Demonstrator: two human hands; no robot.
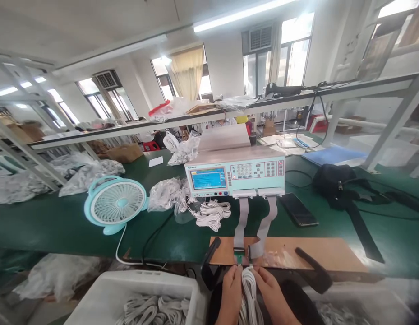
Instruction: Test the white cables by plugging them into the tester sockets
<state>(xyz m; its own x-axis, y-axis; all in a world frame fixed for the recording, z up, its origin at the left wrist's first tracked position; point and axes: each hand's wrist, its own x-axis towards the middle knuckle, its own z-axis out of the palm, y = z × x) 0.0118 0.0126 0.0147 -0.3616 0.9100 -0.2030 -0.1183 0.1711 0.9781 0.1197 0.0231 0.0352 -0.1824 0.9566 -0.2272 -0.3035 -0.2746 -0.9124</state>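
Evidently, the article under examination is a white cable bundle [250, 291], located between the two hands at the near edge of the bench [185, 243], just below the wooden board [331, 255]. We find it folded into long, narrow loops, the strands smooth, slim and lying side by side; they are drawn together near the fingers and spread somewhat lower down, where the picture's bottom edge cuts them off. We record the left hand [231, 286] as closed, thumb and fingers pinching a cable end at the top of the bundle, and the right hand [268, 282] as similarly closed on the cable just beside it. The ends themselves are too small for us to tell their form, or whether they are plugged in. Directly ahead of the fingers we note a small green circuit board [239, 257], and two grey ribbon cables [242, 221] running down from the front of the test instrument [256, 185], whose screen is lit blue. We observe similar white coils [212, 214] before the instrument and further looped cables [155, 309] in the white bin [162, 277] at lower left
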